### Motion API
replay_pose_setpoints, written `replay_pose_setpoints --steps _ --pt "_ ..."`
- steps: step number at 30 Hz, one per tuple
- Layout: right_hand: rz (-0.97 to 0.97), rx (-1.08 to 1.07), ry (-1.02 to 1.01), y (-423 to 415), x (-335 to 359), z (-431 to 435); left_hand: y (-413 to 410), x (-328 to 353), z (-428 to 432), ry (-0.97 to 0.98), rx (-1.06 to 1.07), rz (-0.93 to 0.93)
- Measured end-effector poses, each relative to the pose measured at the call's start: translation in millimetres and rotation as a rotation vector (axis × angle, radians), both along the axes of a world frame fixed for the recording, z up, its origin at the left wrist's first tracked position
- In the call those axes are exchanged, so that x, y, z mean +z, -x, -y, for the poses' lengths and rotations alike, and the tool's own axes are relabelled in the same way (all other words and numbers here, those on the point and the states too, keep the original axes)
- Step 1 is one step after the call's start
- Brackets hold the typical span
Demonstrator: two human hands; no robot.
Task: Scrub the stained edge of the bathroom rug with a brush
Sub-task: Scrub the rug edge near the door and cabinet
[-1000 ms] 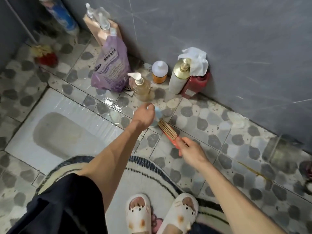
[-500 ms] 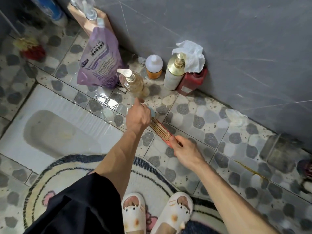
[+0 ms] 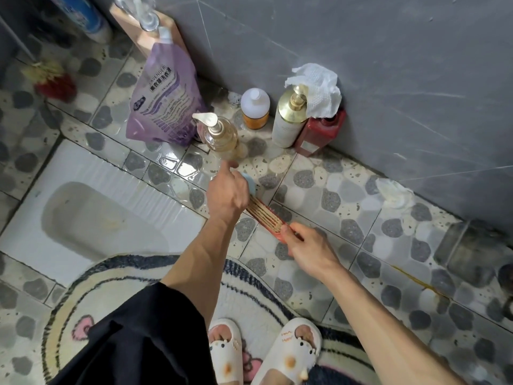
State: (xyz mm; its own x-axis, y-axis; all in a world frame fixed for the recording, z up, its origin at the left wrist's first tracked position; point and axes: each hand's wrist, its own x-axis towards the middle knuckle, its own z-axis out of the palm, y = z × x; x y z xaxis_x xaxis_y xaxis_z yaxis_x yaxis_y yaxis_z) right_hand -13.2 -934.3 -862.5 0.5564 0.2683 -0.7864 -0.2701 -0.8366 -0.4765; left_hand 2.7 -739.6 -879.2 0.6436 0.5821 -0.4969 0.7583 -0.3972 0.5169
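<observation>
My right hand (image 3: pixel 308 248) grips the red handle of a scrub brush (image 3: pixel 266 215), which is held above the pebble-pattern floor with its tan bristles facing up. Over the brush's far end, my left hand (image 3: pixel 227 190) curls around a small light-blue object (image 3: pixel 251 183); most of that object is hidden by the fingers, and one finger points toward the pump bottle. The round cream bathroom rug (image 3: pixel 244 269), with its dark blue border, lies below both hands and under my feet. No stain on its edge can be made out here.
By the grey wall stand a clear pump bottle (image 3: pixel 222 137), a purple detergent pouch (image 3: pixel 163 101), a white-capped orange bottle (image 3: pixel 255 108), a gold pump bottle (image 3: pixel 290 118) and a red bottle (image 3: pixel 319 132) under a tissue. A white squat toilet (image 3: pixel 91 207) lies left. White slippers (image 3: pixel 286 354) rest on the rug.
My left hand has drawn back from beside the pump bottle onto the far end of the brush, covering its tip. The right hand keeps its grip on the handle.
</observation>
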Motion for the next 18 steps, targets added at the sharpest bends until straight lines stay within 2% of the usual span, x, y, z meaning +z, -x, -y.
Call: replay_pose_setpoints --steps 6,14,18 --pt "-0.031 0.013 0.007 -5 8 -3 -11 12 -8 0.055 -0.07 -0.05" --pt "-0.031 -0.019 -0.013 -1 -6 0 -3 -2 0 -0.053 0.005 -0.046" --pt "-0.112 -0.172 -0.075 2 12 4 0 12 -1 0.139 0.077 -0.042"
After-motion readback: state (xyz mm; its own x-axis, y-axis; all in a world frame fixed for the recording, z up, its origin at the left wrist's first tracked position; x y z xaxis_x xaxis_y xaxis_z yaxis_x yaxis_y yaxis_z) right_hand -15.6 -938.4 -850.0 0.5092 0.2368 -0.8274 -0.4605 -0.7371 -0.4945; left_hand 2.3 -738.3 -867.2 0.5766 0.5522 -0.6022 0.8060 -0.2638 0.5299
